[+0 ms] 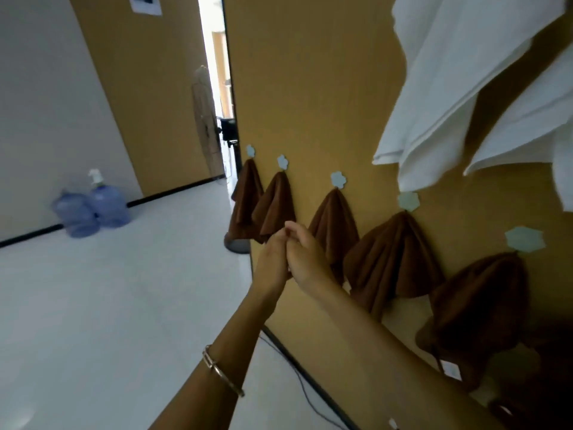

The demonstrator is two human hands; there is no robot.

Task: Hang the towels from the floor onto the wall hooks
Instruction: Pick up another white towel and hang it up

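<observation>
9 o'clock: two blue plastic water jugs (pixel 90 209) on the white tiled floor (pixel 124 305); no towel lies on the floor in view. Centre: left hand (pixel 273 265) and right hand (pixel 305 256) pressed together, no cloth in either. Can't tell how far the fingers curl. 3 to 4 o'clock: five brown terry towels (pixel 393 259), each on a pale blue flower-shaped wall hook (pixel 408 201). 1 o'clock: white folded towels (pixel 449 88). Hanging looks done here. Next: scan the floor out of frame, free the hands for any leftover.

brown towels (pixel 393 262) crowding the wall hooks (pixel 338 179), white towels (pixel 449 88) overhanging above, open floor (pixel 108 305) leftward
</observation>
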